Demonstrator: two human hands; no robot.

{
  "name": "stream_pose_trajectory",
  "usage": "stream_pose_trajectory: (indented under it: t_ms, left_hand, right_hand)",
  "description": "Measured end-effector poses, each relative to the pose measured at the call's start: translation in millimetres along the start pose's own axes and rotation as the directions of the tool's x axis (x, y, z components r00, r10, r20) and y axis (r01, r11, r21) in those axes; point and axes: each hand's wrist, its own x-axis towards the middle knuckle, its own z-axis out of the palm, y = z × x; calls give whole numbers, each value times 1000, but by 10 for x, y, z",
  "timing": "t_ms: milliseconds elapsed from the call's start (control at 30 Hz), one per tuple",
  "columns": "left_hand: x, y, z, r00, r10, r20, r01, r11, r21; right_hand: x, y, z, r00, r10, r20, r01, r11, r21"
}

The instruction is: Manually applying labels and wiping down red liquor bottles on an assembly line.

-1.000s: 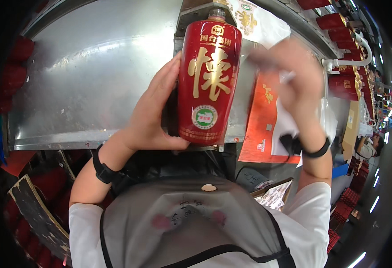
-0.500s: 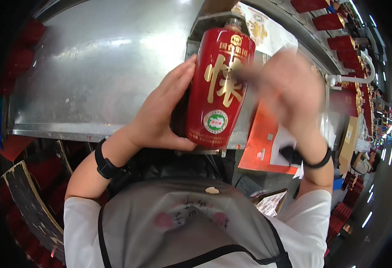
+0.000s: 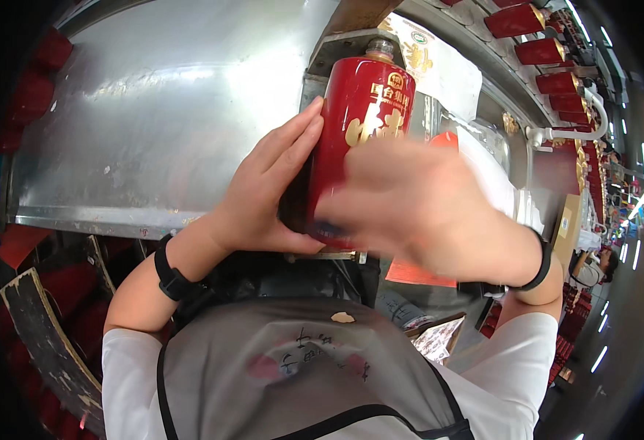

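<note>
A glossy red bottle [image 3: 348, 110] with gold lettering and a clear glass neck [image 3: 379, 48] lies tilted back against a dark rest at the bench's near edge. My left hand [image 3: 267, 183] holds it along its left side, fingers stretched up the flank and thumb at the base. Across the lower front of the bottle passes my right hand [image 3: 417, 198], smeared by motion, fingers bent together. A small dark-blue thing [image 3: 327, 229] shows at its fingertips, too blurred to name. The bottle's lower label is hidden behind this hand.
A bare metal bench [image 3: 153, 125] stretches to the left. White printed sheets [image 3: 447, 77] and an orange sheet [image 3: 421, 273] lie right of the bottle. Farther right are a white pipe [image 3: 575, 133] and several red bottles [image 3: 538, 51]. A worn chair back [image 3: 47, 341] stands at lower left.
My right hand has swept left and down, from beside the bottle to across its lower front, covering the round label. My left hand keeps its hold on the bottle.
</note>
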Motion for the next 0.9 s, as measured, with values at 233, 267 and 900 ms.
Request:
stream_pose_trajectory:
  t_ms: [233,267,900]
  left_hand:
    - [32,6,-16,1000,15,27,-14,999,-41]
    - [-5,21,11,1000,8,23,-7,999,-46]
    - [-27,14,9,999,21,34,-20,999,-39]
  right_hand:
    - [99,-152,-158,988,2,154,-26,987,157]
    - [100,47,-79,991,135,-2,-131,967,216]
    - [-493,306,78,754,458,-470,-423,887,186]
